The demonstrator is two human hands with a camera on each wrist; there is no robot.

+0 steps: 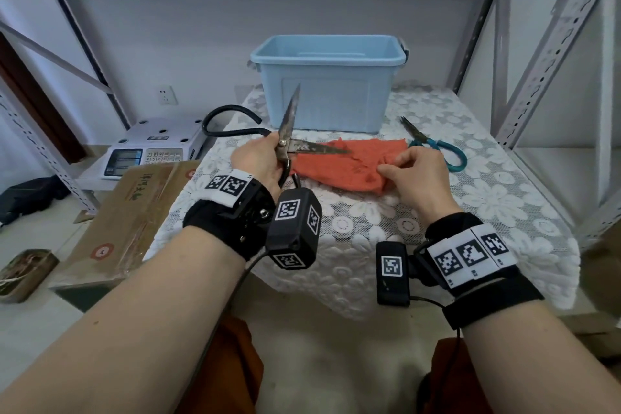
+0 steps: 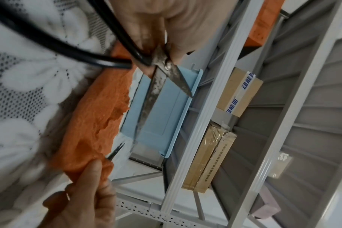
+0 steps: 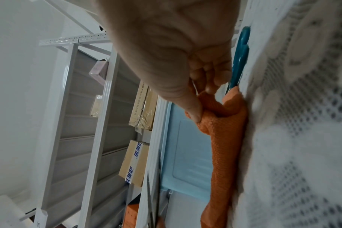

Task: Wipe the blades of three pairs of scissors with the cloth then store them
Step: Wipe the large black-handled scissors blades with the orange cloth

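While the left hand (image 1: 260,161) grips the big shears (image 1: 291,134) just behind the pivot, fingers curled round the black handles, the right hand (image 1: 415,168) pinches the near right edge of the cloth (image 1: 349,161) between thumb and fingertips; right wrist view confirms the pinch, cloth lifted a little off the lace cover (image 1: 386,245). Shears are spread wide: one blade points up and far, toward the front wall of the bin (image 1: 331,84), the other runs flat to the right with its tip over the cloth. So two long axes, roughly at a right angle, meeting at the pivot by the left thumb. Blades look rusty and stained. My read: wiping step on this pair, cloth not yet on steel. Next move likely calls for gathering the cloth into the right hand, wrapping it over the flat blade and drawing from pivot to tip, spine side, keeping fingers off the edge; then the same on the raised blade. Left hand needs to hold the spread steady so the blades don't snap together on the cloth hand. Teal scissors (image 1: 433,144) lie on the cover right of the cloth, tips pointing far-left toward the bin. Third pair: can't find it in any view. Can't see inside the bin. Off the table to the left sit a scale (image 1: 151,151) and a carton (image 1: 127,222).
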